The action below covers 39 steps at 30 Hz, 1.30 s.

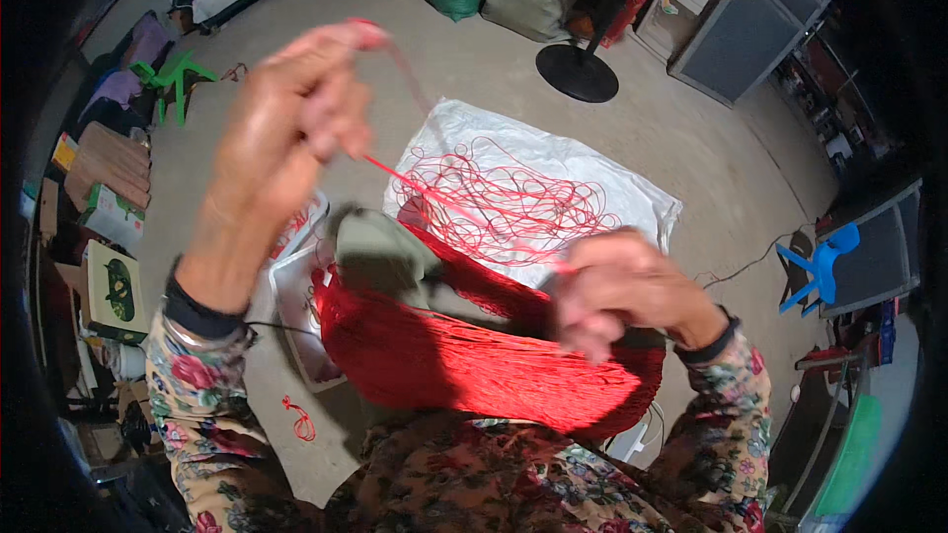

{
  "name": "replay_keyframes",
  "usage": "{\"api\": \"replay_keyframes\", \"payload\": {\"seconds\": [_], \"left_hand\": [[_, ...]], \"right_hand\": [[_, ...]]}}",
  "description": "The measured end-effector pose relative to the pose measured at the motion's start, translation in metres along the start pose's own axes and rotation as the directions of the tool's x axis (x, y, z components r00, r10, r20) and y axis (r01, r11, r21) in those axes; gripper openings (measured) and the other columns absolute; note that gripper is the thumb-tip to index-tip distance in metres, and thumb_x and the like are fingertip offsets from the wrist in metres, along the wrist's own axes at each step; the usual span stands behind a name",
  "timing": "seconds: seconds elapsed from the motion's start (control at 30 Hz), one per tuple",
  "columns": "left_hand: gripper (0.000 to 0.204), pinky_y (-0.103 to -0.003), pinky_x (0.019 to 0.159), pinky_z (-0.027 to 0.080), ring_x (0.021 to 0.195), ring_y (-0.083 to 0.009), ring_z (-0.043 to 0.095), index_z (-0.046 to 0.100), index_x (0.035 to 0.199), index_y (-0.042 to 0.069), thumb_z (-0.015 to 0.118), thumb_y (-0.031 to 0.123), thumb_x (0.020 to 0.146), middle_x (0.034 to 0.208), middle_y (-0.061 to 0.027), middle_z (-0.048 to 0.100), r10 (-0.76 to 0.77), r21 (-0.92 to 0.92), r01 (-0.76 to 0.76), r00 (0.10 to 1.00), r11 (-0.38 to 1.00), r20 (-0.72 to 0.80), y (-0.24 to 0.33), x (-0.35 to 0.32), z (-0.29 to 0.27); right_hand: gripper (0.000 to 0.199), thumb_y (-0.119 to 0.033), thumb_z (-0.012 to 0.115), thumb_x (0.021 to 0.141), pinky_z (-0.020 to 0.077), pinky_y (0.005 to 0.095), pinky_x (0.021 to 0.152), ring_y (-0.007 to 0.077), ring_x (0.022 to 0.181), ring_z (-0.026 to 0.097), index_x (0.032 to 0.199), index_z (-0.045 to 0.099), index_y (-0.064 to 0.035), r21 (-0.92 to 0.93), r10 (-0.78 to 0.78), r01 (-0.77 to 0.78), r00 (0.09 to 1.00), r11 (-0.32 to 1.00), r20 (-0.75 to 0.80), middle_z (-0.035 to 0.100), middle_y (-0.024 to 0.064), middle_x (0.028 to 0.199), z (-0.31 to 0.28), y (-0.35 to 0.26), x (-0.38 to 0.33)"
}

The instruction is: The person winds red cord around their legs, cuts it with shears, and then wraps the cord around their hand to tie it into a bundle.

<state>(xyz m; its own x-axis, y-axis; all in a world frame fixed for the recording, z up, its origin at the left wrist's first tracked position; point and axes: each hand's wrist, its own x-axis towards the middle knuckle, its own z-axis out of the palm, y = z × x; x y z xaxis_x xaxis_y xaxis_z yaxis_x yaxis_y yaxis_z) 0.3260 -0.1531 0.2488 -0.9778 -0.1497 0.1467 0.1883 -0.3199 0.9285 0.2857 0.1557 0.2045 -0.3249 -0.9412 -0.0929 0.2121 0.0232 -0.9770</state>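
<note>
The left hand is hovering half-curled at upper left; the right hand is curling right of centre.

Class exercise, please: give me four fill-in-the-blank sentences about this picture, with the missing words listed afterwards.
1. The tangled cord lies on a ____ sheet.
2. In the picture, the left hand is ____ up than the right hand.
3. The thick bundle of cords in front of the person's body is coloured ____.
4. The small plastic stool at the picture's right is coloured ____.

Missing words: white; higher; red; blue.
</note>
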Motion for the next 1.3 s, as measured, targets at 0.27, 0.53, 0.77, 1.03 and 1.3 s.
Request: {"api": "replay_keyframes", "payload": {"seconds": [0.27,0.53,0.77,1.03,1.3], "left_hand": [[0.018,-0.030,0.051,0.035,0.044,-0.0101,0.024,0.054,0.110,-0.003,0.049,0.010,0.098,0.051,0.0029,0.026,-0.083,-0.059,0.063,0.879,0.996,-0.470,-0.045,0.132,-0.160],[0.022,-0.027,0.061,0.047,0.064,-0.0151,0.054,0.059,0.108,0.005,0.056,0.023,0.096,0.073,-0.0005,0.052,-0.188,0.192,0.294,0.881,0.936,-0.435,-0.176,0.240,-0.115],[0.025,-0.027,0.077,0.054,0.088,-0.0170,0.064,0.062,0.111,0.001,0.062,0.017,0.091,0.104,-0.0081,0.065,-0.348,0.494,0.220,0.919,0.841,0.184,-0.280,0.210,-0.030],[0.038,-0.026,0.078,0.048,0.084,-0.0117,0.057,0.064,0.112,-0.004,0.062,0.030,0.095,0.100,-0.0034,0.061,-0.319,0.026,0.423,0.640,0.906,0.700,-0.269,0.134,0.116],[0.027,-0.022,0.046,0.031,0.052,-0.0040,0.038,0.070,0.093,0.008,0.067,0.034,0.090,0.064,0.0073,0.046,-0.353,0.628,0.095,0.887,0.773,0.299,-0.176,0.112,-0.039]], "right_hand": [[0.013,-0.009,0.060,0.088,0.0469,0.0261,0.050,0.0084,0.043,0.045,0.084,0.064,0.0022,-0.263,-0.225,0.061,0.719,0.963,-0.658,0.065,0.0127,0.071,-0.126,0.014,-0.239],[0.021,-0.027,0.060,0.094,0.0437,0.0257,0.062,0.0085,0.069,0.056,0.096,0.068,-0.0069,0.001,0.101,-0.231,0.424,0.973,-0.900,0.058,-0.0021,0.076,-0.264,0.110,-0.344],[0.021,-0.029,0.065,0.091,0.0509,0.0285,0.068,0.0118,0.074,0.061,0.102,0.065,-0.0111,0.322,0.311,-0.006,0.269,0.947,-0.911,0.061,-0.0020,0.082,-0.335,0.203,-0.139],[0.024,-0.022,0.058,0.098,0.0545,0.0290,0.070,0.0168,0.080,0.064,0.111,0.058,-0.0018,0.517,0.061,0.165,0.918,0.840,-0.391,0.064,0.0063,0.085,-0.217,0.070,0.012],[0.026,-0.022,0.062,0.095,0.0348,0.0239,0.056,0.0082,0.062,0.042,0.115,0.056,-0.0067,0.199,-0.036,0.343,0.572,0.918,-0.819,0.039,-0.0056,0.067,-0.264,0.041,-0.099]]}}
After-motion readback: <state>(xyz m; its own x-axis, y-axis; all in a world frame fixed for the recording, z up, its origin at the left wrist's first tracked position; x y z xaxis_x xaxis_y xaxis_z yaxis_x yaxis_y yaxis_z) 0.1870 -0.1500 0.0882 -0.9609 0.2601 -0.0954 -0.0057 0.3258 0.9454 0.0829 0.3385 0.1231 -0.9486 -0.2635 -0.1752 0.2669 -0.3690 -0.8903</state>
